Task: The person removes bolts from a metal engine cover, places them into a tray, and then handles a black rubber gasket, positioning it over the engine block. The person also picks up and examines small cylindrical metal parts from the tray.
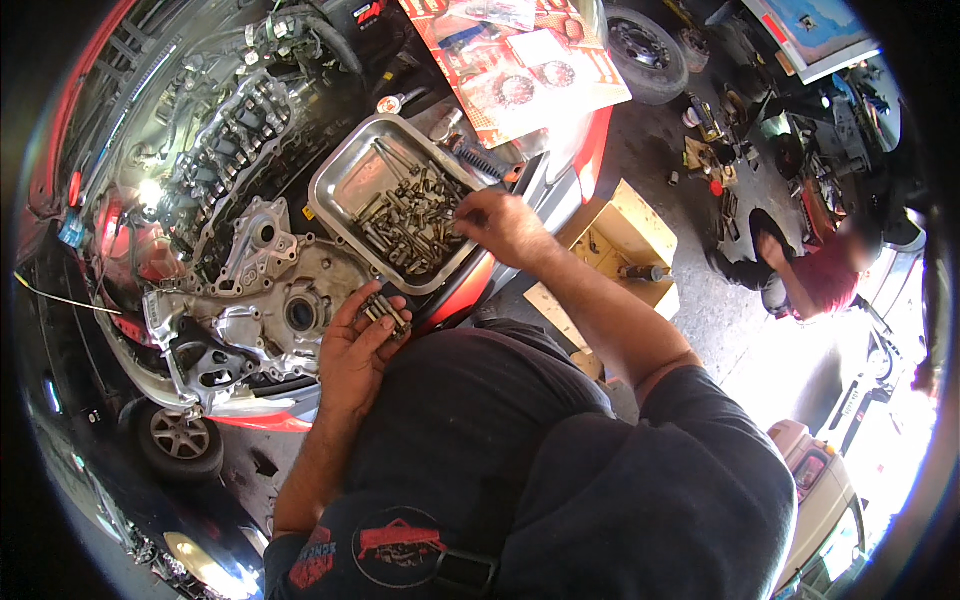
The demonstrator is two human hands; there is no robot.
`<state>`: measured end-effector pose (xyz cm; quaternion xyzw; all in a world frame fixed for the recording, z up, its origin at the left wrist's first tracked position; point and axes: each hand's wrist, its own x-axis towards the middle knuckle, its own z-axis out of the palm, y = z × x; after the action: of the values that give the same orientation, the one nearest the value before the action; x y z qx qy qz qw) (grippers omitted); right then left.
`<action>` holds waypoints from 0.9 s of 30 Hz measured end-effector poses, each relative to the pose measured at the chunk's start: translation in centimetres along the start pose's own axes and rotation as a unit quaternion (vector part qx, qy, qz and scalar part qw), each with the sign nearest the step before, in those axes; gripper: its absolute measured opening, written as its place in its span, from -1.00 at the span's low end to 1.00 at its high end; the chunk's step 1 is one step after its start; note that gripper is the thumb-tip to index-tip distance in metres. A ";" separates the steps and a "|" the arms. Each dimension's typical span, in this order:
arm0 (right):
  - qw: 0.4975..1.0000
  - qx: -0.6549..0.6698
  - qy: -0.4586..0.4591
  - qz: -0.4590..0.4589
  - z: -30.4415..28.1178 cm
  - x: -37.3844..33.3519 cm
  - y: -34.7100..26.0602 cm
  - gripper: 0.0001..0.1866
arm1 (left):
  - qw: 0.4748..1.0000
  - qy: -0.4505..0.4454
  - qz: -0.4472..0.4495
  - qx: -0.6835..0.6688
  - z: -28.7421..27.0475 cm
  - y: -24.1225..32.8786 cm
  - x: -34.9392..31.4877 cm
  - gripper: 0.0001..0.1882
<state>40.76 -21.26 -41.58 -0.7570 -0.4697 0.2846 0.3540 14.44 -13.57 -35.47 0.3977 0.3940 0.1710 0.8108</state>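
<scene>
A shallow metal tray (337, 178) full of loose bolts (408, 215) rests at the front of the engine bay. In front of it, my left hand (352, 355) is closed round several bolts (384, 312) that lie across its fingers. My right hand (508, 230) reaches over the tray's right side. Its fingers are curled together beside the bolts, and whatever they pinch is hidden. Left of the tray, near my left hand, lies a cast metal engine cover (335, 270) with a round opening.
An exposed engine (235, 130) fills the bay at the far left. A red and white gasket package (520, 75) lies beyond the tray, near a ratchet-like tool (480, 157). To the right are an open cardboard box (640, 235), a wheel (645, 55) and a crouching person (825, 275).
</scene>
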 end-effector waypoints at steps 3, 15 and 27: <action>0.998 0.014 -0.020 -0.061 1.5 0.1 -0.1 -0.76 | 1.000 0.002 -0.004 0.000 0.1 0.0 0.1 -0.48; 0.988 -0.137 0.066 0.029 -4.1 2.4 2.7 -0.78 | 1.000 0.011 0.005 -0.024 -0.6 -0.1 -0.2 -0.47; 0.971 -0.220 -0.074 0.054 -3.2 1.8 -0.2 -0.79 | 1.000 0.019 0.009 -0.021 -0.4 -0.3 -0.5 -0.47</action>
<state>43.86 -20.40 -39.71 -0.8175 -0.5039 0.2484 0.1271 13.79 -13.81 -35.60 0.3812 0.4018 0.1943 0.8096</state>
